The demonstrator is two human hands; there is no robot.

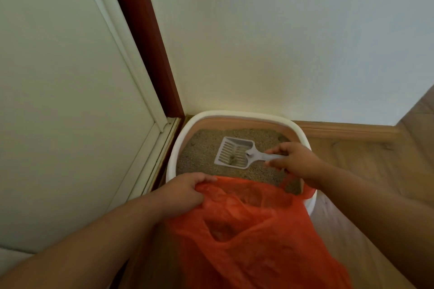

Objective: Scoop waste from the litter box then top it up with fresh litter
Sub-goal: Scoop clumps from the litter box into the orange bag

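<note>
Wooden floor (352, 155) in a room corner carries a white-rimmed litter box (173, 155), where the left hand (185, 191) grips an orange plastic bag (253, 237)'s rim while the right hand (298, 159) holds a slotted scoop (234, 152), clump inside, above the litter (199, 152).

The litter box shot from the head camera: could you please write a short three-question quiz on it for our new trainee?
1. True or false: the slotted scoop lies over the litter with a small clump in it.
2. Which hand grips the orange plastic bag?
3. Multiple choice: the right hand holds the scoop by its A) slotted head B) handle C) rim.

Key: 1 true; 2 the left hand; 3 B.
</note>
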